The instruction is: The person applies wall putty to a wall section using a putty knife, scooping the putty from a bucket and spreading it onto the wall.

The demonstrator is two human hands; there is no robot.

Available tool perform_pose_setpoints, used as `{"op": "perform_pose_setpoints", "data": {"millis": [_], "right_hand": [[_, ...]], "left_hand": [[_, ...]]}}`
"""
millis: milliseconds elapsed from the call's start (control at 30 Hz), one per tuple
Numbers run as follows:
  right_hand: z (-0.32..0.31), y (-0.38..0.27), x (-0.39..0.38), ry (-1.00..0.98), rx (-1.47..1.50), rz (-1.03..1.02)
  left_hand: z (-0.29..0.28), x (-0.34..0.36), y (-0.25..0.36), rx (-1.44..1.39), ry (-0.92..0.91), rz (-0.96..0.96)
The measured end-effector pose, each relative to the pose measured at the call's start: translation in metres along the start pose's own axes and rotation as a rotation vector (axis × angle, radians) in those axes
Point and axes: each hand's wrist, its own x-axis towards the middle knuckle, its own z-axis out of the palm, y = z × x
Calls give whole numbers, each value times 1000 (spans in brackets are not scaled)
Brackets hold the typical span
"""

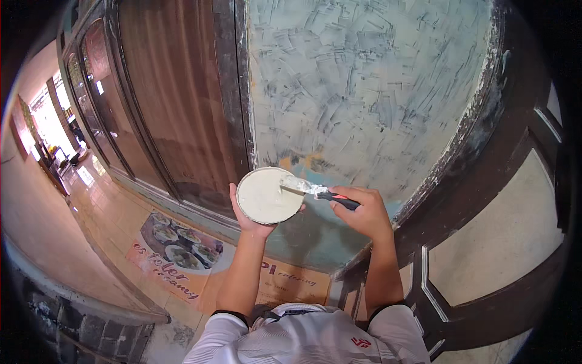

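Observation:
My left hand (237, 205) holds a round container (267, 199) of pale cream paste from below and around its side. In my right hand (361, 208) is a putty knife (336, 198) with a black and red handle. Its blade (296, 184), smeared with white paste, rests at the right part of the paste's surface. Behind them stands a wall panel (364, 79), roughly coated with pale skim over darker patches, with a greenish lower part.
A dark-framed brown panel (163, 91) stands left of the coated wall, a dark wooden door (491, 236) at right. Printed banners (179, 242) lie on the tiled floor along the wall's foot. A passage (85, 170) runs toward a bright opening at far left, beside a low wall (48, 230).

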Motion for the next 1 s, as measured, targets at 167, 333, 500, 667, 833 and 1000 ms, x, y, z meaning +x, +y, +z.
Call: {"op": "perform_pose_setpoints", "data": {"millis": [167, 333, 500, 667, 833, 1000], "right_hand": [[0, 14, 3, -4, 270, 96], [-9, 39, 5, -377, 582, 469], [-11, 56, 2, -508, 804, 447], [-9, 70, -2, -443, 940, 505], [-13, 74, 22, -427, 816, 448], [11, 57, 65, -305, -71, -54]], "left_hand": [[-4, 4, -1, 62, 2, 29], [-1, 6, -6, 57, 11, 20], [0, 6, -12, -34, 11, -13], [-6, 4, -14, -93, -27, -35], [-43, -25, 6, 13, 57, 13], [-55, -54, 27, -67, 154, 193]]}}
